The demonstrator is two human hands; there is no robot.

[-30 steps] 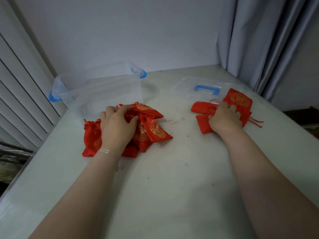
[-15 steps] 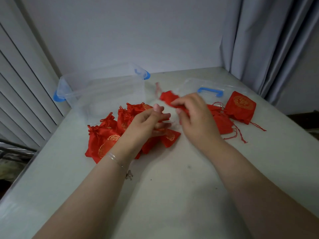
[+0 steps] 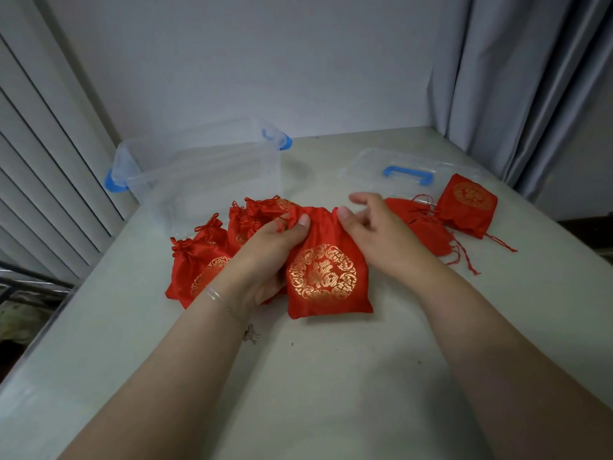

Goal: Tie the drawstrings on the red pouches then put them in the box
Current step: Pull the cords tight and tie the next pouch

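Observation:
A red pouch (image 3: 326, 270) with a gold round emblem stands in front of me on the table, its mouth open at the top. My left hand (image 3: 265, 257) grips its top left corner, thumb on the front. My right hand (image 3: 378, 234) pinches the top right corner with the thumb, its fingers reaching behind the edge. A heap of red pouches with tied necks (image 3: 205, 257) lies behind my left hand. Two more red pouches (image 3: 424, 227) (image 3: 467, 204) with loose strings lie to the right. The clear box (image 3: 199, 174) with blue clips stands open at the back left.
The box's clear lid (image 3: 408, 172) with a blue handle lies flat at the back right. Grey curtains (image 3: 517, 94) hang at the right, white slats (image 3: 39, 154) at the left. The table's left edge (image 3: 43, 330) drops off near my left arm.
My right hand carried one pouch from the right pile to the middle. My left hand left the tied heap and took hold of that pouch, which now hangs upright between both hands.

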